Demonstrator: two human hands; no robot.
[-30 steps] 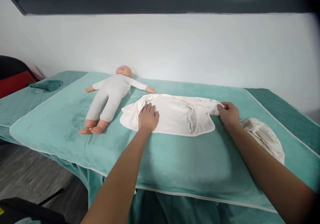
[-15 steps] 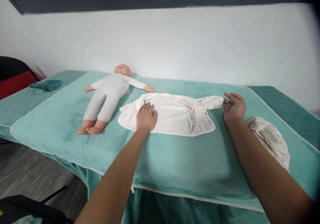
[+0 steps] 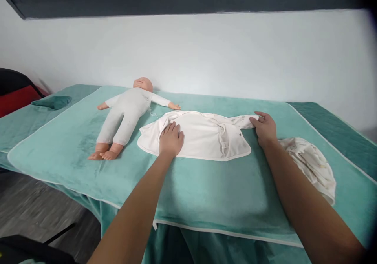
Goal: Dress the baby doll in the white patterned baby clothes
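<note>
The white baby shirt (image 3: 203, 136) lies spread out on the green mat (image 3: 215, 193), between the doll (image 3: 129, 107) and a crumpled, patterned cloth (image 3: 313, 164). The left hand (image 3: 171, 139) rests flat on the shirt, grasping nothing, while the right hand (image 3: 265, 128) pinches the sleeve's (image 3: 242, 121) end between thumb and fingers.

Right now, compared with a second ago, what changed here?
Your right hand let go of the sleeve, then took its end again; the sleeve now angles slightly toward the wall. Your left hand stays flat on the shirt; the doll lies as before.
</note>
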